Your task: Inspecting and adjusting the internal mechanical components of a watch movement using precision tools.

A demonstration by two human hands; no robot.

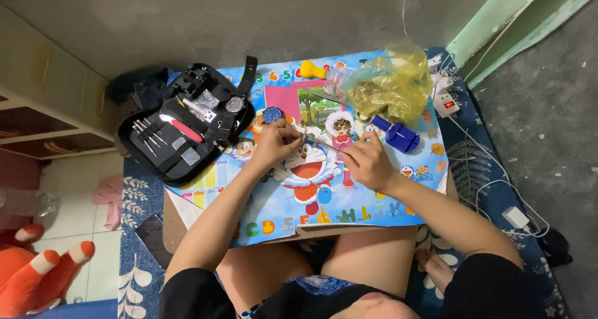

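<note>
Person sat cross-legged at a low table topped with a bright cartoon mat. Left hand was curled over the mat centre, fingertips pinched narrow around something small; what exactly, too tiny to tell. Right hand gripped a thin metal tool, tip pointing left to meet the left fingertips, so both hands were nearly touching over the cartoon figure. Small round blue piece lay on the mat just above the left hand. Open black tool case sat at the table's left edge, holding slim metal tools, a red-handled one and a round watch-like part. Blue plastic holder lay just beyond the right hand, with a crumpled yellow plastic bag behind it. Yellow tool rested at the far edge. White power strip and cables lay on the blue rug to the right. Orange plush toy was on the floor at lower left.
</note>
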